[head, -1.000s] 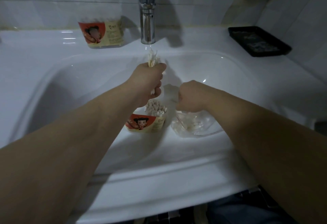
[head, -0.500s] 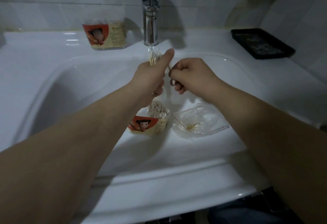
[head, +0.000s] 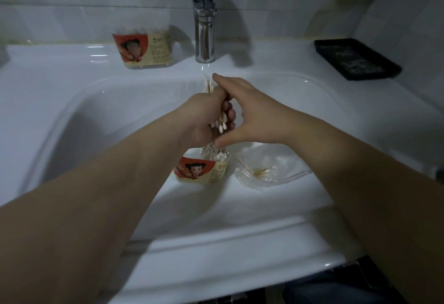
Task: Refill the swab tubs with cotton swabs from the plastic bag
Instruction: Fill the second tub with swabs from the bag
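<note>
Basin (head: pixel 120 116) below chrome tap (head: pixel 204 27), tiled wall (head: pixel 72 3); left fingers (head: pixel 231 114) clamped on swab bundle (head: pixel 220 124), right fingers (head: pixel 224 80) apart.

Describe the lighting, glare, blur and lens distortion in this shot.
Head view: dim, cool light. The chrome tap throws a broad shadow rightward onto the tiled wall. Small glints sit on the back left rim of the white ceramic sink. The sink's front edge bows from the wide lens. The thumb tip of the right hand looks slightly smeared.

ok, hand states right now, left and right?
Left hand: closed round a bundle of cotton swabs.
Right hand: open, fingers spread beside the bundle.
</note>
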The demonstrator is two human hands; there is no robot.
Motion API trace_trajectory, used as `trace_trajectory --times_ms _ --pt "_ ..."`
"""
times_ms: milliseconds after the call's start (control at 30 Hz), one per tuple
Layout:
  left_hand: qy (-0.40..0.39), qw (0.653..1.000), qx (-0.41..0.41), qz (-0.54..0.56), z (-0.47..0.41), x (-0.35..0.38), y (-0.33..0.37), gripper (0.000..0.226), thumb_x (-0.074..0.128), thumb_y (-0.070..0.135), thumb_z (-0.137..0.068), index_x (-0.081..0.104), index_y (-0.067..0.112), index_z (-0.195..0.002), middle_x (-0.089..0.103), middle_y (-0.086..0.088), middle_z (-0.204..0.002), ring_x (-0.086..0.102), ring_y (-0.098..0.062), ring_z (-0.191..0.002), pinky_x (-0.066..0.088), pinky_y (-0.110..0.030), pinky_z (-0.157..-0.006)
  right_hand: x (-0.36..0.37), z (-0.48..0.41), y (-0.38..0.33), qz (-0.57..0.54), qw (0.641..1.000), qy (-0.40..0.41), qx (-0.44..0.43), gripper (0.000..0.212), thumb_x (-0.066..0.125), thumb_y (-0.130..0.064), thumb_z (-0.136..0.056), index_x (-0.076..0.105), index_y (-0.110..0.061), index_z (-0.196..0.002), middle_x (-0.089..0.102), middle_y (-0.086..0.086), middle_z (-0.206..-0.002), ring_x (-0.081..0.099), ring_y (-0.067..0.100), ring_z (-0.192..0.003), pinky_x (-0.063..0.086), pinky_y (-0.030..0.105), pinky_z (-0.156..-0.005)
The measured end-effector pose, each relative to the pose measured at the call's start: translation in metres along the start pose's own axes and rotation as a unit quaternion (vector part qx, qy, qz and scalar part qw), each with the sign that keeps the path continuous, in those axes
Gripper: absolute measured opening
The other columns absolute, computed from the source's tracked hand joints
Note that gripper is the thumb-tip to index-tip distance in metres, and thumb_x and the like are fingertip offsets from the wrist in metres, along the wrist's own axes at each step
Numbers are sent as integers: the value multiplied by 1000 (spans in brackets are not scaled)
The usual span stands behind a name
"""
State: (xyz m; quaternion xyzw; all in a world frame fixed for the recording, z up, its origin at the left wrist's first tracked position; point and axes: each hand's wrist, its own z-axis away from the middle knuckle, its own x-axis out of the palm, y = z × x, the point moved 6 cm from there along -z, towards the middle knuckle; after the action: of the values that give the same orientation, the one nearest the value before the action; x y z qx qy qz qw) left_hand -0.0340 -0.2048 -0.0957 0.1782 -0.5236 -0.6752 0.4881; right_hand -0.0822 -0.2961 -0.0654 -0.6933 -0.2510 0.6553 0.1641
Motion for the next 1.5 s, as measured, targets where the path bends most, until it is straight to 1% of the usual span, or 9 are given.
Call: trace_trajectory --times_ms 300,400,500,700,833,933,1033,1133,1500 --pt "-28 998 -19 -48 4 4 -2 35 51 38 -106 55 17 -77 52 7 -59 60 -6 -54 49 -21 -54 0 2 3 -57 998 -10 41 128 95 -42 -65 13 -32 -163 22 -14 -157 49 1 -124 42 10 -96" --pt "-33 997 -10 -72 6 7 -3 22 52 34 -106 58 18 -91 56 7 -60 61 -5 -53 50 -21 -55 -4 -2 2 -48 998 26 34 115 92 -31 -71 22 -28 -161 40 -10 -148 64 6 -106 52 22 -98" --pt "-39 995 0 -87 8 9 -2 16 52 31 -106 60 19 -99 61 5 -66 62 -6 -56 54 -21 -55 -7 -3 2 -52 998 39 27 108 90 -23 -72 28 -25 -160 44 -7 -148 59 9 -119 51 22 -100" --pt "-66 994 10 -90 14 14 -2 24 43 23 -109 62 9 -105 75 -5 -78 73 -14 -70 60 -26 -58 4 -1 1 -94 994 -32 49 137 96 -40 -62 4 -34 -163 22 -11 -161 45 5 -134 47 26 -108" --pt "-62 992 5 -111 11 13 -3 22 49 30 -107 61 15 -98 62 2 -70 59 -11 -61 53 -26 -59 -9 -2 0 -24 999 31 36 117 91 -26 -71 18 -30 -163 49 -5 -145 59 -7 -88 48 10 -83" --pt "-69 990 -8 -126 11 14 -4 20 49 30 -107 63 17 -99 62 5 -65 59 -8 -58 55 -28 -63 -15 -1 0 0 999 51 20 118 90 -25 -71 17 -31 -163 53 -2 -139 59 9 -110 50 18 -89" --pt "-79 987 -21 -140 16 16 -6 21 46 24 -107 61 12 -99 60 -3 -72 58 -11 -57 55 -28 -63 -7 0 0 -13 1000 2 22 136 96 -37 -62 4 -37 -162 31 -5 -158 49 10 -126 49 24 -99" --pt "-102 983 -24 -150 16 19 -9 19 44 20 -107 62 14 -104 62 -3 -82 63 -10 -65 57 -28 -65 -9 -1 -1 9 1000 5 25 129 95 -39 -61 16 -33 -162 39 -5 -159 47 10 -133 43 25 -105" --pt "-58 994 -37 -88 13 10 -8 33 29 8 -105 60 12 -95 71 -2 -97 67 -8 -85 56 -26 -63 1 -2 -19 90 996 13 -25 111 93 -51 -59 37 -24 -152 46 -5 -139 47 5 -115 40 18 -93"
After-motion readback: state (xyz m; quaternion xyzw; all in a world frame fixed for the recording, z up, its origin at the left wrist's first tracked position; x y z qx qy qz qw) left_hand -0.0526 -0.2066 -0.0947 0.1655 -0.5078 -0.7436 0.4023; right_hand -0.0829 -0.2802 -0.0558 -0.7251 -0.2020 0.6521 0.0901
